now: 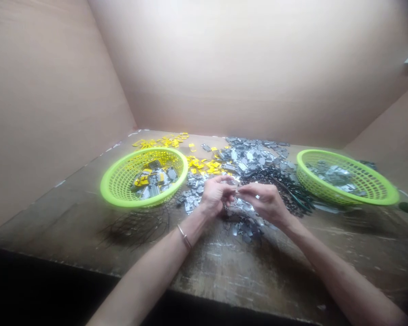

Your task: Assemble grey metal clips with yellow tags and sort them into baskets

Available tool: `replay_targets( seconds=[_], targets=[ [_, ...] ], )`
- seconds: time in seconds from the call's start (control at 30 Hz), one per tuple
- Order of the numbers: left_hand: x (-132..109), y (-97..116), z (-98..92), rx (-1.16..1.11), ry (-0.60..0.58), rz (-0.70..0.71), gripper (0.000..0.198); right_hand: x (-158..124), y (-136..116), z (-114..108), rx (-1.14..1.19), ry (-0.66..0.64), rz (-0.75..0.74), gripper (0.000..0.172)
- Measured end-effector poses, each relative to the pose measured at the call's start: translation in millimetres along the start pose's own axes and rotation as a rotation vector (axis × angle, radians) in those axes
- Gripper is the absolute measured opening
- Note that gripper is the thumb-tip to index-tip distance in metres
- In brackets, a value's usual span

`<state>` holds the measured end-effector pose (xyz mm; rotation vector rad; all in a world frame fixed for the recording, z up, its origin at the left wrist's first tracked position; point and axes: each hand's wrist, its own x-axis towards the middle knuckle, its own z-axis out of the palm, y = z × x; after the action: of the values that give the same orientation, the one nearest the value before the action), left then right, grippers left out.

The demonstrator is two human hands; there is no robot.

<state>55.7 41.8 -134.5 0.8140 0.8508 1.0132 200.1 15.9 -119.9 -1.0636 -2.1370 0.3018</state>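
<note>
My left hand (216, 195) and my right hand (263, 200) meet above the middle of the table, fingertips pinched close together. Between them is something small and greyish, too blurred to name. Both hands are closed around it. Below and behind them lies a heap of small grey and silver flat parts (250, 156). Yellow plastic parts (204, 165) are scattered just beyond my left hand. Right behind my right hand sits a dark pile of small black parts (282, 183). A bracelet (184, 236) circles my left wrist.
A lime-green basket (110, 194) with yellow and grey parts stands on the left. Another lime-green basket (382, 194) holding silvery parts is on the right. Thin dark wires (136, 226) lie on the worn table (221, 276). Pinkish walls (224, 68) enclose the back and sides.
</note>
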Motion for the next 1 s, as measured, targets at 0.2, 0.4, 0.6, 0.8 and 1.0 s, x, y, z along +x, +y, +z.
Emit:
replay_targets(
  seconds=[0.2, 0.4, 0.6, 0.8, 1.0],
  targets=[
    [2, 0, -3.2, -0.042, -0.177, -0.059, 0.032, 2, -4, -17, 0.370, -0.090, 0.231, 0.012],
    [0, 0, -1.8, -0.107, -0.392, -0.074, 0.028, 6, -5, -28, 0.631, 0.135, 0.566, 0.014],
    [-3, -6, 4.9, -0.051, -0.416, -0.084, 0.024, 5, -6, -22, 0.755, 0.127, 0.556, 0.010],
    [-3, -5, 5.2, -0.052, -0.388, -0.097, 0.030, 2, 0, -18, 0.704, 0.087, 0.458, 0.009],
    [-8, -2, 7.2, -0.057, -0.331, -0.125, 0.034, 1, 5, -13, 0.627, 0.101, 0.358, 0.009]
  ],
)
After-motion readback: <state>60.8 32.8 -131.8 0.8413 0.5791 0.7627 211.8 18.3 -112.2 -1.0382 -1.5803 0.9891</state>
